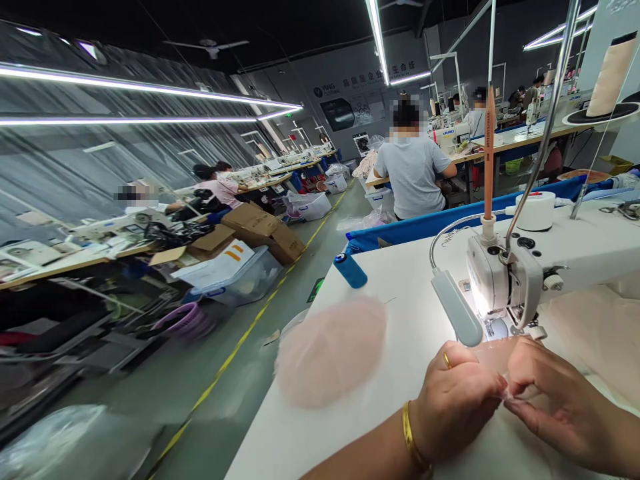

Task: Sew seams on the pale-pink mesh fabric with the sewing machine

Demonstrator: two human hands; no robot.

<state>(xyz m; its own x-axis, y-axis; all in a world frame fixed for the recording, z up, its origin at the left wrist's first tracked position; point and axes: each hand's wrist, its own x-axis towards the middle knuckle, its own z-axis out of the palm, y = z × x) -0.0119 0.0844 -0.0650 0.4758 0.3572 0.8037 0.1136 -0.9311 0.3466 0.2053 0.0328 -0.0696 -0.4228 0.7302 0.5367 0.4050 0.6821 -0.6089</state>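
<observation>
Both hands meet just in front of the sewing machine (495, 280), below its lit needle area. My left hand (457, 393), with a gold ring and bangle, pinches the edge of a sheer pale pink fabric (495, 353). Close beside it, my right hand (555, 400) has thumb and fingers closed on the same edge, the fingertips of both hands nearly touching. The fabric stretches from the hands up toward the presser foot, which is partly hidden. To the left on the white table (410, 427) lies a rounded piece of pink sheer fabric (333, 353).
A blue thread spool (351, 271) lies near the table's left edge. A grey lamp head (456, 307) hangs left of the needle. More pink fabric (600, 327) sits under the machine arm. A person in a grey shirt (413, 173) works ahead; boxes (265, 230) line the aisle.
</observation>
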